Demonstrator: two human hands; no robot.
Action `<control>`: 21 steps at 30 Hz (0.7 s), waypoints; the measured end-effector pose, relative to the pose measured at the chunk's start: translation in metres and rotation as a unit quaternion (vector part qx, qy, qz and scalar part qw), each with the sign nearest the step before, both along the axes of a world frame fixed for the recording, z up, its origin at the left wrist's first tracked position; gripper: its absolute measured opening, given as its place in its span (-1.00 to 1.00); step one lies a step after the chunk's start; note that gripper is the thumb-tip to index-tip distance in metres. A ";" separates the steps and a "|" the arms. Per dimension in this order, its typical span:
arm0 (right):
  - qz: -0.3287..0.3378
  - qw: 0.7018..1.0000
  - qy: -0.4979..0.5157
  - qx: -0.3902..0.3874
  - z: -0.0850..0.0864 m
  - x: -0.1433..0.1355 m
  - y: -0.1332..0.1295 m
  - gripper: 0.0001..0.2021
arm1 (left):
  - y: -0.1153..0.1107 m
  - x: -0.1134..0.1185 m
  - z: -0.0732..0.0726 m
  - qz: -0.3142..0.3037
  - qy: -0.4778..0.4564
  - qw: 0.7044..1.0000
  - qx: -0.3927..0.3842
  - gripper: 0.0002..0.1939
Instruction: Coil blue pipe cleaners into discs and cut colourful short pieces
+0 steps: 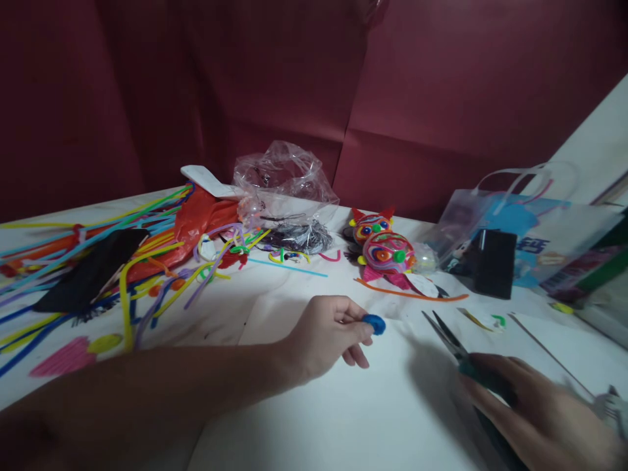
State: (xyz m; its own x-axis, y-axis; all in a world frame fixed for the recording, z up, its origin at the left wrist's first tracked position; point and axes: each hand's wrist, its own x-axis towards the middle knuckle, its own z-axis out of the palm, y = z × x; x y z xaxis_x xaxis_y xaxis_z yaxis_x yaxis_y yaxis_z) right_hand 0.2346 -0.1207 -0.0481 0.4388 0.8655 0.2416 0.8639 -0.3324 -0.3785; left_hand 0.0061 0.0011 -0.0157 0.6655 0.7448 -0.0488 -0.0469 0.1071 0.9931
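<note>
Right hand: wrapped round the handles of the pliers, at 4 o'clock from the blue coil — thin metal tips face away, likely to keep fingers safe.
Left hand: finger and thumb nipped together on the coil, other fingers loose.
Blue coil: in that pinch, over white paper; round, fuzzy, maybe held by its edge so it won't unroll.
Orange stem: long, thin, at 2 o'clock.
Round toys: swirly, at 12 o'clock — perhaps set back for room.
Plastic bag: clear, crinkly, at 11 o'clock.
</note>
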 end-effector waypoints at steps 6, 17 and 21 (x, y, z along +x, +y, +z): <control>-0.027 0.978 -0.158 -0.135 -0.002 0.011 0.022 -0.76 | -0.004 0.000 0.000 0.011 -0.036 0.999 0.031 -0.89; 0.104 0.966 0.238 -0.004 0.027 -0.041 0.027 -0.61 | -0.011 -0.017 0.002 0.016 0.021 0.856 0.517 -0.78; 0.188 0.845 0.500 0.021 0.043 -0.093 0.019 -0.56 | -0.009 -0.021 0.001 -0.003 0.075 0.787 0.612 -0.71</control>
State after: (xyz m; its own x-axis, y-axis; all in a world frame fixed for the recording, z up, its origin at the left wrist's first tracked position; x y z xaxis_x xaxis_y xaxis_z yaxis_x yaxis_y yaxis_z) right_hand 0.1415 -0.1021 -0.0051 0.1384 0.9889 -0.0535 0.1470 -0.0739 -0.9864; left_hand -0.0148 -0.0080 -0.0145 0.7249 0.2909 0.6245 0.0773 -0.9351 0.3460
